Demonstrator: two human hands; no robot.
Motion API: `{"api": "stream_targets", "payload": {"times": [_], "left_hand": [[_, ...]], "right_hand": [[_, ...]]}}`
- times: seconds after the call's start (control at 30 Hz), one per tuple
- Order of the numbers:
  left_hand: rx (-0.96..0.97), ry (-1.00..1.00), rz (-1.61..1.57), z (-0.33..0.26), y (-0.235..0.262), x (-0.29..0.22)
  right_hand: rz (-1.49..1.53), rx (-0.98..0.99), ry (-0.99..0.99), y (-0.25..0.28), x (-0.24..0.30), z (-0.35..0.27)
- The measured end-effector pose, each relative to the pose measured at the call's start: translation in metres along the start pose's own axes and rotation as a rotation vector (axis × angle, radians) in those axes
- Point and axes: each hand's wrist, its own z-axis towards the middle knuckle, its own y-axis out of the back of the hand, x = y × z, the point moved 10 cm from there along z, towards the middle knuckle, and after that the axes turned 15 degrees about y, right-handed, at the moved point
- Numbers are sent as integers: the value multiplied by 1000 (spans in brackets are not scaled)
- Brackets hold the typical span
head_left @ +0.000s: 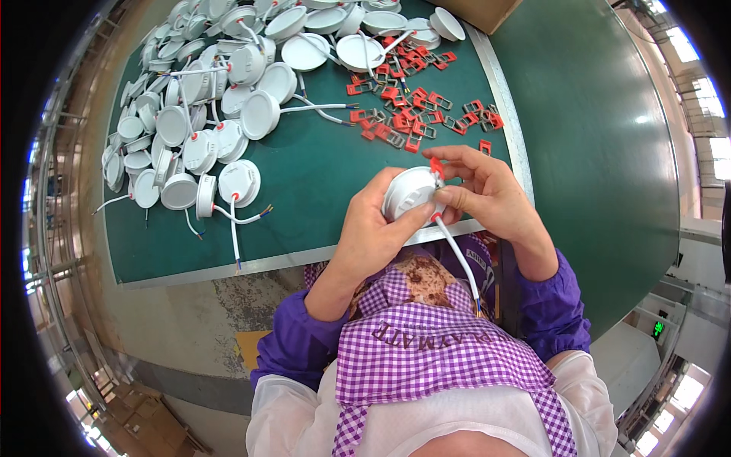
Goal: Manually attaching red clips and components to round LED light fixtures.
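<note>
Close to the table's front edge, my left hand (378, 225) grips a round white downlight (412, 190) by its side, thumb across the back. From the lamp a white cable (458, 255) hangs down over my apron, with bare coloured wire ends. At the lamp's right rim my right hand (480, 190) pinches a small red spring clip (436, 167) between thumb and fingers. The clip touches the lamp's edge; whether it is seated there I cannot tell, since my fingers partly cover it.
Many white downlights (259, 114) with cables lie heaped on the left of the green table (304, 206). Loose red and metal clips (415, 107) are scattered at the far right of it. A cardboard box (480, 11) stands at the back, and another green surface (594, 152) lies to the right.
</note>
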Motion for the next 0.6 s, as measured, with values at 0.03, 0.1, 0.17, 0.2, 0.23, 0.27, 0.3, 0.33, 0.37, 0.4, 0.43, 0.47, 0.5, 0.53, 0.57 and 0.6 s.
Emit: {"api": "stream_targets", "payload": {"times": [0.03,0.1,0.17,0.2,0.23,0.27,0.3,0.33,0.37,0.4,0.43,0.47,0.5,0.53,0.57,0.6], "left_hand": [[7,18,21,4,-1,0],[7,6,-4,11,5,-3],[-8,-167,-95,15,19,-19],[-209,-203,176,15,40,-31],[-406,-242,447,14,63,-47],[-564,-344,621,11,84,-59],[-721,-450,794,9,100,-67],[-863,-472,913,10,115,-70],[-1014,-488,1033,7,126,-73],[-1007,-496,1028,13,132,-73],[-1092,-420,1086,19,143,-69],[-1175,-342,1140,23,153,-66],[-1176,-336,1136,28,157,-61],[-1182,-261,1123,36,164,-54],[-1187,-186,1109,42,172,-48],[-1229,-206,1142,42,172,-49]], "right_hand": [[-4,62,-13,-3,1,2],[-59,59,60,-1,0,9],[-61,55,-24,9,-6,23],[-84,14,5,19,0,32],[-79,-85,96,35,16,44],[-126,-132,187,55,35,60],[-48,-183,373,74,59,76],[102,-318,525,93,83,90],[141,-313,668,98,114,100],[163,-378,667,109,132,107],[189,-436,664,115,140,110],[185,-436,666,114,139,108],[-41,-294,705,97,138,108],[-269,-150,736,74,137,104],[-370,-175,570,66,113,95],[-559,-94,428,56,84,83]]}}
